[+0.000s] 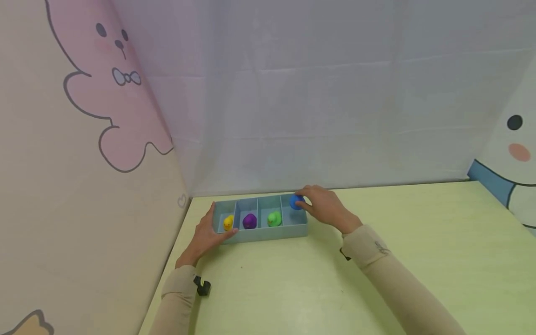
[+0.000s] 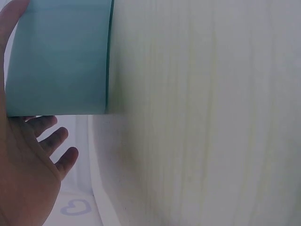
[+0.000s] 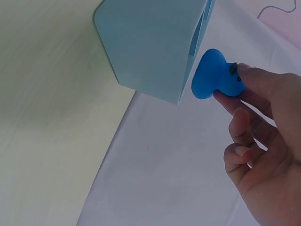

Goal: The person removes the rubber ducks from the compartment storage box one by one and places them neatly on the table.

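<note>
My right hand [image 1: 324, 204] pinches a blue toy duck [image 3: 210, 75] by its head between thumb and fingertips, over the far right compartment of a light blue divided box [image 1: 268, 234]. In the right wrist view the duck is above the box's rim. My left hand [image 1: 205, 239] holds the box's left end, thumb along the front rim and fingers at the left side. A yellow duck [image 1: 228, 223], a purple duck [image 1: 250, 221] and a green duck [image 1: 274, 218] sit one to a compartment, from left to right.
The box stands on a pale yellow-green table [image 1: 284, 288] near its back edge. A white curtain [image 1: 318, 116] hangs behind. At the left rises a wall panel [image 1: 83, 209] with a pink cartoon animal. Another cartoon print [image 1: 519, 153] shows at the right.
</note>
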`<state>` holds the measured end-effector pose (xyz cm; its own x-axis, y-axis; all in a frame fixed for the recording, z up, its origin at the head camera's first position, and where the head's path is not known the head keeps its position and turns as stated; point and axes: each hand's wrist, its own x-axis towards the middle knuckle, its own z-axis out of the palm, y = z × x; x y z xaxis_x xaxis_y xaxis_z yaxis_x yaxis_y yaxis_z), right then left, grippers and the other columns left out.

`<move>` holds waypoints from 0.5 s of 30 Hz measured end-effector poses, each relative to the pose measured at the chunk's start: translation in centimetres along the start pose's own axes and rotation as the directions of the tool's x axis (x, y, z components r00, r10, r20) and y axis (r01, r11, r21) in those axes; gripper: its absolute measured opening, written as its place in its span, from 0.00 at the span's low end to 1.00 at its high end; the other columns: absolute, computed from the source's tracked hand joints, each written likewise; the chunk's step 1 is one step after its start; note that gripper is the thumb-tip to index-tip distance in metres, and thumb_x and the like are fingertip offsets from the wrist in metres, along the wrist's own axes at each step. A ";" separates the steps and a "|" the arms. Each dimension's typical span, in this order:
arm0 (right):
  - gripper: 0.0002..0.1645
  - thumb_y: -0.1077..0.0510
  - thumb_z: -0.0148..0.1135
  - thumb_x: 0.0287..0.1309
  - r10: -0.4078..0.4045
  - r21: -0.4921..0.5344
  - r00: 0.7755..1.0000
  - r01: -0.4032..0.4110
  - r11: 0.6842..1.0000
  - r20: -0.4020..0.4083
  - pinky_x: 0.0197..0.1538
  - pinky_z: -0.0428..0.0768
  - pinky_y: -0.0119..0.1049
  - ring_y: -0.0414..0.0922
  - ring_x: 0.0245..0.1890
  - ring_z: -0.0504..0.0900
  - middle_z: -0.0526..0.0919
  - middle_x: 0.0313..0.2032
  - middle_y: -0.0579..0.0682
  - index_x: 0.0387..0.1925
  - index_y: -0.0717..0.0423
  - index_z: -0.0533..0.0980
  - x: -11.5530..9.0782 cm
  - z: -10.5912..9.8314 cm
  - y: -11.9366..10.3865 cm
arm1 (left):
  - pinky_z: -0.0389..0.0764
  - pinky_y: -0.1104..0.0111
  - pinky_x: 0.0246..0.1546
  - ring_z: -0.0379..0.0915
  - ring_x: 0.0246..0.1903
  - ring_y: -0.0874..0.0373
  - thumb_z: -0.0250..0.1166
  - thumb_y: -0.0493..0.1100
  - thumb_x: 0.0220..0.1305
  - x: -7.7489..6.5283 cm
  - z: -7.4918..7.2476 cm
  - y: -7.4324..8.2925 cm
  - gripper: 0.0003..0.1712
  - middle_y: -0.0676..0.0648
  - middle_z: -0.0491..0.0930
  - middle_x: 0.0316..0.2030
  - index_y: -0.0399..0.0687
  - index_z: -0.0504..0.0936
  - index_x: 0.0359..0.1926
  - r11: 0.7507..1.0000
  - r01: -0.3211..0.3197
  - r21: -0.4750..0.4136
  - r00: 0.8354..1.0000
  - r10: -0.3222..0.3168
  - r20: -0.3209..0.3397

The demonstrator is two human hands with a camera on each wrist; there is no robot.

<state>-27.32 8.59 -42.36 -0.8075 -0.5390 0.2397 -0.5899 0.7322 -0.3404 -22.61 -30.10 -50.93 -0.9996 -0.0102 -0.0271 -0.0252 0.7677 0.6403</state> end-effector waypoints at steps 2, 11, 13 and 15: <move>0.23 0.48 0.64 0.69 0.002 0.002 1.000 -0.002 1.000 -0.005 0.49 0.86 0.48 0.51 0.51 0.86 0.87 0.51 0.52 0.59 0.55 0.81 -0.2 -0.3 0.1 | 0.45 0.27 0.73 0.40 0.80 0.32 0.71 0.73 0.53 0.0 0.0 0.0 0.72 0.40 0.41 0.83 0.60 0.32 0.83 1.000 0.000 -0.001 1.000 0.000 0.000; 0.23 0.50 0.65 0.68 0.018 0.005 0.999 -0.018 1.000 -0.041 0.52 0.86 0.51 0.54 0.53 0.86 0.87 0.53 0.53 0.59 0.56 0.80 -0.9 -0.9 1.5 | 0.47 0.26 0.72 0.41 0.80 0.31 0.71 0.72 0.54 -0.1 0.0 -0.1 0.72 0.39 0.41 0.83 0.59 0.32 0.83 1.000 -0.002 -0.006 1.000 0.002 -0.002; 0.23 0.50 0.65 0.69 0.026 0.005 0.999 -0.025 1.000 -0.041 0.51 0.86 0.51 0.54 0.52 0.86 0.86 0.53 0.54 0.59 0.56 0.80 -1.0 -1.0 1.7 | 0.47 0.26 0.72 0.41 0.80 0.31 0.71 0.72 0.54 -0.1 0.0 -0.1 0.72 0.39 0.41 0.83 0.60 0.32 0.83 1.000 -0.001 -0.007 1.000 0.001 -0.001; 0.22 0.51 0.65 0.68 0.032 0.000 0.999 -0.032 0.999 -0.040 0.50 0.86 0.51 0.54 0.51 0.86 0.87 0.52 0.55 0.59 0.57 0.80 -1.2 -1.1 1.9 | 0.47 0.25 0.71 0.41 0.80 0.30 0.71 0.72 0.54 -0.1 0.0 -0.1 0.72 0.38 0.41 0.83 0.59 0.32 0.83 1.000 -0.004 -0.009 1.000 0.004 0.000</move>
<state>-27.49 11.12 -42.36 -0.8258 -0.4981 0.2643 -0.5634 0.7495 -0.3478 -22.48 -30.21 -50.96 -0.9997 -0.0071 -0.0241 -0.0210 0.7620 0.6472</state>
